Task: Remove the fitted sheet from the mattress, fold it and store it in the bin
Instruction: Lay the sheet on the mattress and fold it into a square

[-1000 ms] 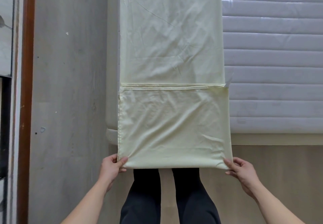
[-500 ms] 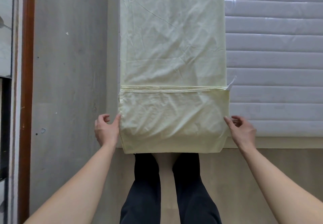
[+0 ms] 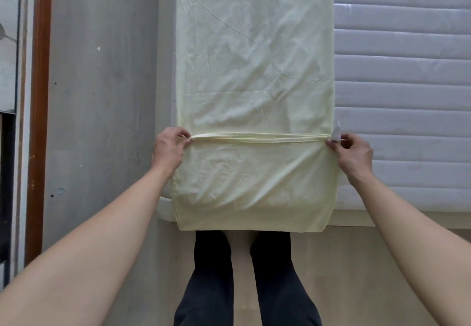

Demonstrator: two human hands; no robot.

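Note:
The pale yellow fitted sheet [image 3: 254, 71] lies folded into a long strip along the left side of the white quilted mattress [image 3: 402, 96]. Its near end is doubled back, and the layered hem runs straight across the strip. My left hand [image 3: 169, 147] pinches the left end of that hem. My right hand [image 3: 353, 151] pinches the right end, beside a small white tag. The near fold hangs a little over the foot of the mattress. No bin is in view.
A grey floor strip [image 3: 102, 122] runs left of the bed, bordered by a brown wooden frame [image 3: 38, 122]. The pale bed base [image 3: 397, 220] edges the mattress foot. My legs in dark trousers [image 3: 244, 274] stand against it.
Both hands let go of the near fold's corners and slid up the strip's sides to the hem, which they now pinch. The near fold has settled over the mattress foot.

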